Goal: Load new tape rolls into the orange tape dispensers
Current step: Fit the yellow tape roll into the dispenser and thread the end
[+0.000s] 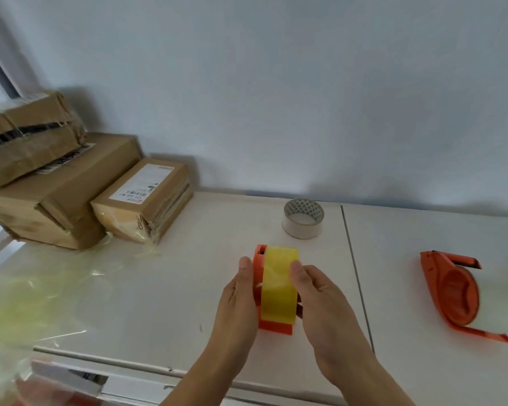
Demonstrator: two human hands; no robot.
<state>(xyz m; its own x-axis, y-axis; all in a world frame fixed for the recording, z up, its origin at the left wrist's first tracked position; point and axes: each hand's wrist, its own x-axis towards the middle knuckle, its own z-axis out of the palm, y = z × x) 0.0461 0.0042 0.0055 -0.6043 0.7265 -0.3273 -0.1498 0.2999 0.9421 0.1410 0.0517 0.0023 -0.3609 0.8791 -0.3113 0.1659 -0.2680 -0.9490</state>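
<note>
Yellow tape roll seated in an orange tape dispenser, held upright over the white table. Left hand clasps the dispenser's left side; right hand grips the right, thumb on the roll. Second orange dispenser lies empty to the right. White tape roll behind; cardboard boxes far left.

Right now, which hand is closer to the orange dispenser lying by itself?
The right hand. It grips the yellow tape roll, with bare table up to the empty dispenser. The left hand is farther, beyond that roll.
</note>
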